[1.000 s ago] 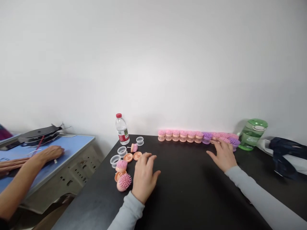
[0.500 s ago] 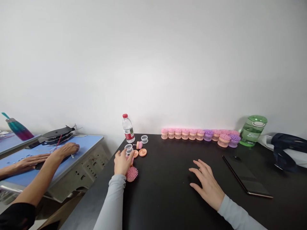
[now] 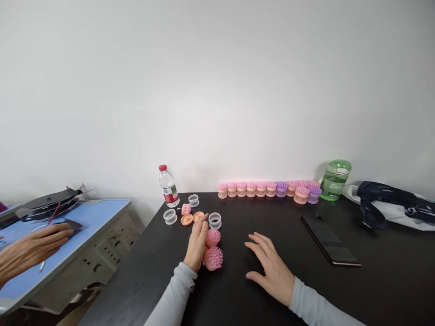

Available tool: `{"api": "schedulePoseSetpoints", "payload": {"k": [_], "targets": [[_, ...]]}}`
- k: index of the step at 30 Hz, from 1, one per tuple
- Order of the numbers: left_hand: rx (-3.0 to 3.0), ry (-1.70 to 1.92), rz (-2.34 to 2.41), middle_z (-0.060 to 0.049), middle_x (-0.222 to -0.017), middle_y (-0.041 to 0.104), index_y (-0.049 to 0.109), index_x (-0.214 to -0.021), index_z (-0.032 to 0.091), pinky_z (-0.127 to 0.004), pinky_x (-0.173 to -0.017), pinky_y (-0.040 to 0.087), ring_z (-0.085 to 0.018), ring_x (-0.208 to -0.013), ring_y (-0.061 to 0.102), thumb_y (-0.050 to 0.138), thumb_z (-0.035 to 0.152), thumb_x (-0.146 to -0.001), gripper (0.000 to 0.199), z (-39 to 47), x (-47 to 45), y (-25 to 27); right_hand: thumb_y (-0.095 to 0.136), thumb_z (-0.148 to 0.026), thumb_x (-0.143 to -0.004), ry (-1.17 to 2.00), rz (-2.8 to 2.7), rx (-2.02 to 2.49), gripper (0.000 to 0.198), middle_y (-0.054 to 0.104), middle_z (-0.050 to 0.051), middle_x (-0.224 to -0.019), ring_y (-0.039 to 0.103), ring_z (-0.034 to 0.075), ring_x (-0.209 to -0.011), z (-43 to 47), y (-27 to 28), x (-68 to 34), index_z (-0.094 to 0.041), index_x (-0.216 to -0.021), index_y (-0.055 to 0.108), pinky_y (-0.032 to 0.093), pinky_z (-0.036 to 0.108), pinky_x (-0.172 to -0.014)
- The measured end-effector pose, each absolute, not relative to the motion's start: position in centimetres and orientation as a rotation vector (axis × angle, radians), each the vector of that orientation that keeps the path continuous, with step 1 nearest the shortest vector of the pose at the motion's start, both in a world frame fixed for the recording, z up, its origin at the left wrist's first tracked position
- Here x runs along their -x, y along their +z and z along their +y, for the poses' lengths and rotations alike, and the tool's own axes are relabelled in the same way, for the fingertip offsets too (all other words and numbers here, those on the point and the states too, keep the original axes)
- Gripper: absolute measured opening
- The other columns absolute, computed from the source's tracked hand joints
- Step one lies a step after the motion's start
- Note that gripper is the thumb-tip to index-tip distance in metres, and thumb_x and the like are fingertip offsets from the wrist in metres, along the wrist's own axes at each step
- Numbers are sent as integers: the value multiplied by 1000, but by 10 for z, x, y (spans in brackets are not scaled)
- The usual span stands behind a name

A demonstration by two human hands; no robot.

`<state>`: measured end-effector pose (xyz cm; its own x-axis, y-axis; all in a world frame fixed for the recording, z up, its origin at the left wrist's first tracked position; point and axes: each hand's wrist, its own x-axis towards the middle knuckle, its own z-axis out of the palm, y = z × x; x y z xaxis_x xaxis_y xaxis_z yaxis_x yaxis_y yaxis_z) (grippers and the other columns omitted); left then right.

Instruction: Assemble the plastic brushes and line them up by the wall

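Note:
My left hand (image 3: 197,244) rests edge-down on the black table, its fingers stretched out. Against its palm side lie a round pink bristle head (image 3: 213,258) and a smaller pink bristle head (image 3: 213,237); peach parts beside them are partly hidden by the hand. A clear spool-shaped ring (image 3: 215,221) stands just beyond its fingertips. Close by on the left are two peach discs (image 3: 186,220), the second partly behind my fingers, and a small pink bristle piece with a pin (image 3: 186,209). My right hand (image 3: 272,271) hovers or rests over the table with fingers spread, holding nothing.
Two more clear rings (image 3: 170,217) stand near a water bottle (image 3: 169,188). Along the wall runs a row of pink and purple scrub brushes (image 3: 250,190). A green container (image 3: 335,181), a phone (image 3: 329,240) and dark cloth (image 3: 374,203) lie right. A co-worker's hand (image 3: 44,244) is at the blue table.
My left hand has swept right, and the pink bristle heads and one clear ring now sit further right, away from the discs. The view has turned right. My right hand stays spread.

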<state>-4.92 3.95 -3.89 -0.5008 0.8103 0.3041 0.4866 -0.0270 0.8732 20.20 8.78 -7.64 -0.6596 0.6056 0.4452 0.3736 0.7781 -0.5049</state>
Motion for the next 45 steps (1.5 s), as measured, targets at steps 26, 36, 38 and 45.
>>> {"api": "schedulePoseSetpoints", "payload": {"k": [26,36,38,45], "targets": [[-1633,1152,2115,-12,-126,61,57,-122,18,-47,-94,49,-28,-111,60,63,32,-84,41,47,71,-17,63,-10,-73,872,-2063,600,26,62,5,-96,61,25,-90,76,-53,-143,-22,-94,53,53,42,-82],[-1705,1006,2018,-8,-117,65,61,-114,16,-46,-87,54,-23,-101,65,62,32,-91,28,98,67,-14,61,-26,-83,1053,-1733,753,37,61,10,-108,67,24,-100,98,-61,-166,-20,-117,47,61,37,-80],[-1707,1074,1917,-6,-112,67,62,-109,16,-44,-88,54,-22,-101,65,66,27,-87,25,95,64,-9,62,-28,-85,1054,-1677,747,38,61,11,-111,67,25,-103,99,-57,-173,-21,-119,46,60,37,-83],[-1791,1203,1522,-6,-111,65,62,-111,20,-33,-84,53,-22,-98,64,71,19,-71,41,62,33,21,62,-30,-90,949,-1544,631,36,56,11,-118,64,25,-109,99,-33,-192,-25,-122,46,58,39,-92]]}}
